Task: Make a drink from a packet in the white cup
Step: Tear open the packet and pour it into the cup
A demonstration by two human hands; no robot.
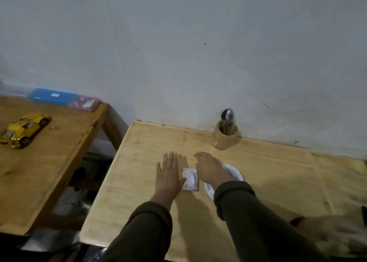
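A: How far along is it?

B: Barely begun, I judge. The small silvery square packet (191, 179) lies flat and looks unopened on the pale wooden bench (268, 168), low in the frame's centre, between both hands.

A: And the grips?

B: The left hand (169, 174) is spread flat, holding nothing, its thumb at the packet's edge. The right hand (210, 169) hovers over the white cup (235, 173), largely hiding it; I cannot tell whether that grip holds anything.

A: What's left?

B: Tearing, pouring, adding water, stirring; metal spoons (229, 116) stand in the tan holder (223, 137) behind.
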